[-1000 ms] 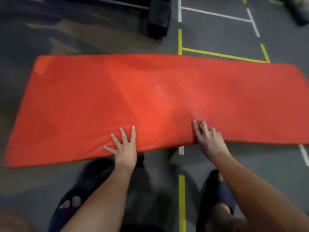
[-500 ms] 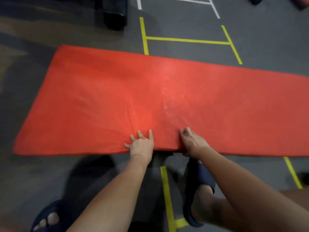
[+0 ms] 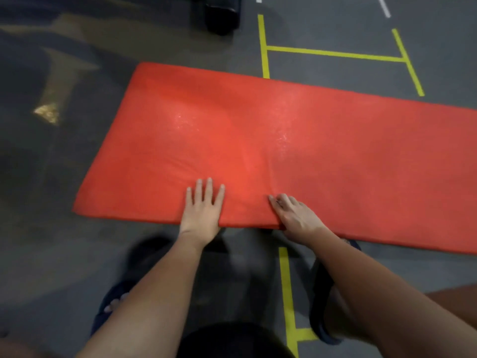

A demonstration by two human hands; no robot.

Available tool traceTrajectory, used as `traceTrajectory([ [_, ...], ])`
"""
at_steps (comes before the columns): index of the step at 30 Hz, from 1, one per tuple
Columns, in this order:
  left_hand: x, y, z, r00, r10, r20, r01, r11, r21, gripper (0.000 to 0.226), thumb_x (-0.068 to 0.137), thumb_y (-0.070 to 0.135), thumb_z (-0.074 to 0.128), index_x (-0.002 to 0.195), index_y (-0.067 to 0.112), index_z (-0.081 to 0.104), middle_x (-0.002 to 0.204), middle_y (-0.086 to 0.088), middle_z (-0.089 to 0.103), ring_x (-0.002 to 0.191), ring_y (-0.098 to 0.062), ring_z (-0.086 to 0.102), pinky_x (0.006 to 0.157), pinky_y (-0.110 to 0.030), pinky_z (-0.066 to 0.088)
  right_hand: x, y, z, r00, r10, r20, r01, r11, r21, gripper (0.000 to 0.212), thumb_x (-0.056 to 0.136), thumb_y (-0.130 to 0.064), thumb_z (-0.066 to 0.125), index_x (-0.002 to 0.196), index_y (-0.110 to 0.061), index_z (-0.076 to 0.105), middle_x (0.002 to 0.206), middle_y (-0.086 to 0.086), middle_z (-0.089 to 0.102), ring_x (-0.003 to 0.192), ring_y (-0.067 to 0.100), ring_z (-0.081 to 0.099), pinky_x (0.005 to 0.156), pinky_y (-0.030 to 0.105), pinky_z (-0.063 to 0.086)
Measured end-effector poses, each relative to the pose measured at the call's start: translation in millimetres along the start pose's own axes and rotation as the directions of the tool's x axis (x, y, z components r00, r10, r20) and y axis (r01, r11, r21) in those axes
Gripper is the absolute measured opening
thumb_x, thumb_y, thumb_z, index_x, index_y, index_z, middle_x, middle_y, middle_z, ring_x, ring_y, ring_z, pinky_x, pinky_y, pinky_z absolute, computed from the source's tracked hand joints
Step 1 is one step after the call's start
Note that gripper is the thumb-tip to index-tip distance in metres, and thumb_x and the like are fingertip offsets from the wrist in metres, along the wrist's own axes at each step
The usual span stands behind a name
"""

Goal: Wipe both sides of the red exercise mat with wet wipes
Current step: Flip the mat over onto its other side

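Crosswise to the person, the flat red foam exercise mat [image 3: 296,151] lies on the grey floor [image 3: 64,241], long axis running left to right and its right end out of frame. Both hands meet its near long edge: the left hand [image 3: 204,210] rests flat with fingers spread, gripping nothing visible; the right hand [image 3: 294,215] curls over the edge, apparently pinching it. Judging by that, a flip would roll away from the body. No wipe shows.

Grey floor [image 3: 335,27] with yellow tape lines [image 3: 333,54], dark block [image 3: 222,14].
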State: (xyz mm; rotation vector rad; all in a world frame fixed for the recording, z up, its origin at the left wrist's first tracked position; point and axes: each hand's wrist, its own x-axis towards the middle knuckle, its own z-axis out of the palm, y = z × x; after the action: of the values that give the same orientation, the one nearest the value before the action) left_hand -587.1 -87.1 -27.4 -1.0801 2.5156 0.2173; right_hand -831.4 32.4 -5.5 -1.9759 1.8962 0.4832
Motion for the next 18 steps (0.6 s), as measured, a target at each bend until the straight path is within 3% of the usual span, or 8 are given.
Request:
traceTrajectory([
  [3,-3.3,-1.2,7.8,0.99,-0.069,0.126,0.071,0.997,-0.009,0.083,0.1,0.021,0.046,0.161,0.006,-0.007,0.167,-0.03,-0.002,0.152,-0.055,0.003,0.12,-0.069,0.01,-1.9,4.3,9.6,1.0,-0.021,0.023,0.021,1.0,0.01,0.102,0.082,-0.042,0.071,0.16,-0.007,0.014,0.147,0.014,0.032,0.129,0.034,0.045,0.105,0.043,0.045],
  [5,-12.5,14.0,13.2,0.972,-0.077,0.223,0.089,0.995,-0.042,0.077,0.099,0.012,0.042,0.161,0.002,-0.004,0.165,-0.033,0.001,0.15,-0.058,0.006,0.119,-0.071,0.013,-1.9,2.1,13.0,0.993,-0.059,0.104,0.061,0.998,-0.013,0.109,0.076,-0.062,0.072,0.156,-0.006,0.024,0.142,0.012,0.035,0.125,0.031,0.048,0.101,0.043,0.048],
  [7,-22.5,28.9,23.7,0.953,-0.081,0.293,0.11,0.99,-0.083,0.073,0.101,0.007,0.04,0.16,0.001,-0.003,0.164,-0.035,0.002,0.149,-0.06,0.007,0.117,-0.072,0.016,-4.3,-6.3,6.0,0.987,-0.073,0.145,0.07,0.997,0.027,0.107,0.072,-0.09,0.048,0.139,-0.006,0.046,0.128,0.01,0.043,0.113,0.03,0.055,0.096,0.042,0.05],
  [9,-27.5,37.0,31.4,0.935,-0.105,0.339,0.149,0.983,-0.108,0.075,0.103,0.009,0.043,0.16,0.0,-0.004,0.164,-0.035,0.0,0.149,-0.06,0.005,0.116,-0.073,0.016,-2.1,-18.0,-8.1,0.985,-0.064,0.16,0.052,0.996,0.078,0.108,0.073,-0.095,0.02,0.119,-0.007,0.061,0.116,0.009,0.046,0.105,0.03,0.058,0.095,0.041,0.047],
  [11,-30.3,34.1,27.6,0.919,-0.08,0.387,0.153,0.975,-0.16,0.091,0.1,0.027,0.059,0.161,0.004,-0.005,0.166,-0.032,-0.004,0.15,-0.058,0.001,0.118,-0.071,0.017,7.8,-30.3,-20.3,0.989,-0.034,0.146,0.015,0.991,0.134,0.095,0.082,-0.078,0.015,0.112,-0.004,0.066,0.117,0.014,0.047,0.108,0.033,0.057,0.097,0.041,0.043],
  [14,-33.0,3.8,10.3,0.906,0.08,0.416,0.067,0.943,-0.327,0.121,0.077,0.07,0.074,0.164,0.021,0.006,0.17,-0.018,0.001,0.154,-0.044,0.01,0.123,-0.054,0.023,34.9,-51.8,-27.5,0.999,0.031,0.024,-0.037,0.949,0.313,0.038,0.098,-0.029,0.048,0.108,0.004,0.065,0.111,0.023,0.049,0.104,0.039,0.055,0.098,0.045,0.042],
  [16,-36.2,-25.7,-4.7,0.942,0.106,0.319,0.044,0.901,-0.431,0.101,0.084,0.073,0.063,0.163,0.029,0.018,0.171,-0.008,0.011,0.155,-0.031,0.02,0.125,-0.044,0.025,59.2,-74.6,-35.2,0.997,0.058,-0.06,-0.029,0.911,0.411,0.028,0.088,-0.004,0.054,0.112,0.007,0.064,0.107,0.024,0.048,0.1,0.041,0.054,0.098,0.048,0.044],
  [18,-36.5,-62.8,-26.2,0.982,-0.019,0.186,0.109,0.867,-0.487,0.073,0.099,0.057,0.053,0.16,0.023,0.03,0.168,-0.008,0.025,0.153,-0.025,0.028,0.124,-0.037,0.026,83.1,-106.2,-52.1,0.99,0.066,-0.127,0.005,0.872,0.49,0.039,0.086,0.003,0.052,0.123,0.006,0.06,0.11,0.023,0.05,0.104,0.041,0.054,0.103,0.043,0.042],
])
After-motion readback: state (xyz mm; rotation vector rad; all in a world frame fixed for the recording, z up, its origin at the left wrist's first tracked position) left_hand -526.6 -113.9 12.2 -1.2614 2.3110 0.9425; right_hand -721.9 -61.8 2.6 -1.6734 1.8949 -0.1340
